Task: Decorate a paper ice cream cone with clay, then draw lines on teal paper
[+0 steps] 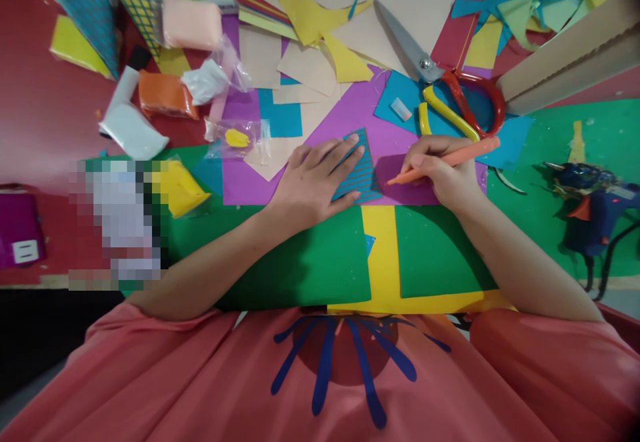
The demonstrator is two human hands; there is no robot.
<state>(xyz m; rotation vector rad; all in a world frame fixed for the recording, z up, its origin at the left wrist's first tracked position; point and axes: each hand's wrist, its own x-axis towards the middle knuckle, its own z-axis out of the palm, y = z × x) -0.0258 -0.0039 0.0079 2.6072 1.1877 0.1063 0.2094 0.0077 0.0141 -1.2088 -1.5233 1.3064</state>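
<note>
My left hand (315,179) lies flat with its fingers spread, pressing on a teal piece of paper (367,185) with drawn stripes. Part of that piece is hidden under the fingers. Between the fingers and thumb of my right hand (443,169) is an orange marker (470,153), its tip pointing left toward the striped piece. Whether the tip touches the sheet, I cannot tell. Both hands are over a purple sheet (245,189), which rests on a green sheet (300,255).
Large scissors (425,65) with red and yellow handles lie beyond my right hand. A blue glue gun (605,212) sits at far right. Packets of clay, one orange (165,93), and a patterned paper cone (90,19) are at upper left. Yellow paper scraps (305,15) lie behind.
</note>
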